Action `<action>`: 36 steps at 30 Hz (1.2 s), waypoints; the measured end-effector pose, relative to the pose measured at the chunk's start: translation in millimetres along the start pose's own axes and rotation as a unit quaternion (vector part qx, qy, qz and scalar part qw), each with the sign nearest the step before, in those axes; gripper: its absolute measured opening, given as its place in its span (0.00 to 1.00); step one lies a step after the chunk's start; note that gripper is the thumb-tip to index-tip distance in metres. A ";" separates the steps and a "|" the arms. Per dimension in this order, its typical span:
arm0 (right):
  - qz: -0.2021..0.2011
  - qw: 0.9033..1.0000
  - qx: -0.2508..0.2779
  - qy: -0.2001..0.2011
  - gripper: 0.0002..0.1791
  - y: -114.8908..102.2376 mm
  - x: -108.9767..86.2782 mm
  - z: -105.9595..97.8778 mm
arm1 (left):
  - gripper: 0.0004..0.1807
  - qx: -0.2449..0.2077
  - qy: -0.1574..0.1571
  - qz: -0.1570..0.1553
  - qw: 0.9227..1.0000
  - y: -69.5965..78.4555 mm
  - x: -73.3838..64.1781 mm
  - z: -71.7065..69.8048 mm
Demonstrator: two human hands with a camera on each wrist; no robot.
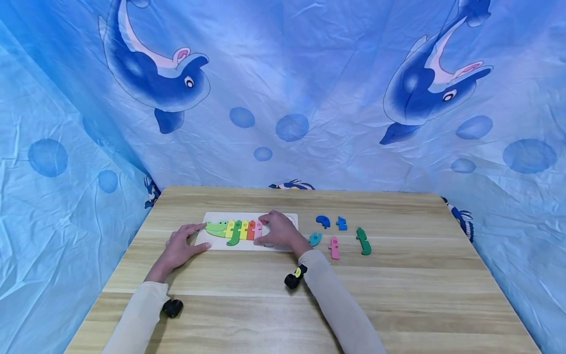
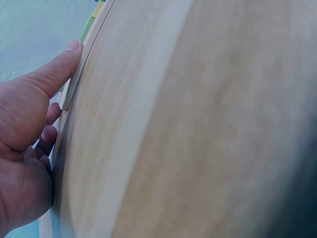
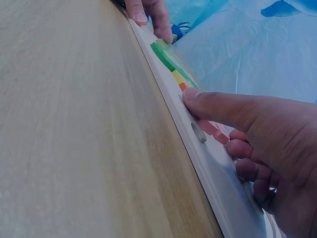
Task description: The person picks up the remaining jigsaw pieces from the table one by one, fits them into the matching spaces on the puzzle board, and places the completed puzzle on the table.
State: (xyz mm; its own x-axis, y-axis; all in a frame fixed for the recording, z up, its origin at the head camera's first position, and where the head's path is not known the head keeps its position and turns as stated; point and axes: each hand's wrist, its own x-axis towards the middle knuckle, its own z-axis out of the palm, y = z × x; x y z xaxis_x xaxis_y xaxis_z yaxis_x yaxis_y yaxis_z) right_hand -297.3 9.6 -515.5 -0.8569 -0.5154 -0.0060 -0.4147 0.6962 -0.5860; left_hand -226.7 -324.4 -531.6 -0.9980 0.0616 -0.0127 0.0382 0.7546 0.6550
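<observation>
A pale wooden puzzle board [image 1: 215, 246] lies on the table with a crocodile shape built from coloured pieces. Its light-green head piece [image 1: 216, 227] is at the left, followed by yellow, green, yellow and orange-red pieces. My right hand [image 1: 280, 230] pinches a pink puzzle piece [image 1: 258, 227] at the right end of this row, thumb at the near side and fingers at the far side. In the right wrist view the pink piece [image 3: 214, 130] shows partly behind the thumb. My left hand [image 1: 180, 248] rests on the board's left end, thumb and index finger spread and fairly straight.
Right of the board lie loose puzzle pieces: a dark-blue curved one [image 1: 323, 221], a blue one [image 1: 342, 223], a teal one [image 1: 315, 239], a pink one [image 1: 334, 248] and a long green one [image 1: 363, 241]. A dolphin-print blue curtain [image 1: 274, 88] hangs around the wooden table [image 1: 239, 314].
</observation>
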 end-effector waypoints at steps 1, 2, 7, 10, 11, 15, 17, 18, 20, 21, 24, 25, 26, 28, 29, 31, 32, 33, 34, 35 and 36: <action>-0.001 1.000 0.005 0.002 0.42 0.5 -0.7 -0.6 | 0.44 0.000 -0.001 0.000 1.000 0.4 0.1 0.3; 0.001 1.000 0.014 0.004 0.41 0.9 -1.5 -1.7 | 0.44 0.001 -0.001 0.000 1.000 0.7 0.2 0.7; -0.015 0.998 0.055 0.022 0.36 7.2 -4.7 -6.2 | 0.44 0.001 -0.002 0.000 1.000 1.7 1.6 3.0; -0.035 0.997 0.066 0.027 0.36 10.7 -8.3 -10.9 | 0.44 0.000 -0.003 0.000 1.000 1.5 2.3 4.0; -0.041 0.997 0.067 0.028 0.36 11.4 -10.4 -13.0 | 0.44 0.000 -0.004 0.001 1.000 1.3 2.4 4.1; -0.053 0.995 0.079 0.027 0.38 13.5 -23.7 -25.4 | 0.45 0.004 -0.006 0.002 1.000 -0.4 2.2 3.7; -0.060 0.994 0.089 0.027 0.38 14.6 -32.3 -33.3 | 0.45 0.006 -0.006 0.002 1.000 -1.4 2.0 3.2; -0.064 0.993 0.094 0.027 0.38 15.0 -36.8 -37.8 | 0.45 0.006 -0.006 0.001 1.000 -1.6 1.8 2.9; -0.073 0.992 0.098 0.028 0.38 16.4 -45.4 -46.7 | 0.45 0.006 -0.006 0.001 1.000 -1.8 1.4 2.4; -0.077 0.992 0.098 0.030 0.38 17.2 -49.4 -51.2 | 0.45 0.004 -0.007 0.001 1.000 -1.6 1.1 2.1; -0.091 0.991 0.096 0.036 0.37 20.1 -61.0 -64.6 | 0.45 0.003 -0.007 0.001 1.000 -1.0 0.7 2.0; -0.093 0.990 0.095 0.040 0.36 21.6 -64.6 -68.7 | 0.45 0.003 -0.007 0.001 1.000 -1.0 0.8 2.1; -0.095 0.990 0.097 0.045 0.36 22.8 -68.6 -73.0 | 0.45 0.004 -0.007 0.001 1.000 -1.0 1.0 2.3; -0.094 0.989 0.098 0.052 0.36 25.7 -76.3 -80.9 | 0.45 0.005 -0.007 0.001 1.000 -1.1 1.3 2.5; -0.090 0.989 0.099 0.058 0.36 27.4 -80.2 -84.7 | 0.45 0.005 -0.007 0.001 1.000 -1.1 1.5 2.6; -0.080 0.989 0.100 0.069 0.36 31.1 -88.1 -91.7 | 0.45 0.005 -0.006 0.000 1.000 -0.9 1.6 2.6; -0.073 0.989 0.100 0.075 0.36 33.4 -91.7 -94.8 | 0.45 0.005 -0.006 -0.001 1.000 -0.8 1.5 2.4; -0.067 0.990 0.099 0.081 0.36 36.2 -95.2 -97.5 | 0.45 0.004 -0.006 -0.001 1.000 -0.7 1.5 2.3; -0.062 0.989 0.099 0.087 0.36 39.4 -98.8 -100.1 | 0.45 0.004 -0.006 -0.001 1.000 -0.7 1.5 2.1; -0.056 0.989 0.099 0.092 0.36 42.8 -102.4 -102.5 | 0.46 0.003 -0.006 -0.002 1.000 -0.5 1.6 1.9; -0.053 0.989 0.098 0.096 0.36 46.2 -106.3 -104.8 | 0.46 0.003 -0.006 -0.002 1.000 -0.5 1.7 1.8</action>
State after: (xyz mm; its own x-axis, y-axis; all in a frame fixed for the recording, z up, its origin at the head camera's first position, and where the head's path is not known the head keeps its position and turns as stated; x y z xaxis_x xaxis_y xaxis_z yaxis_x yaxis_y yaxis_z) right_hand -257.5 148.9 -456.9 -0.8621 -0.4631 0.2059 -0.4537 0.5243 -0.7206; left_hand -228.3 -323.5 -533.3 -0.9975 0.0666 -0.0242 0.0349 0.7591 0.6500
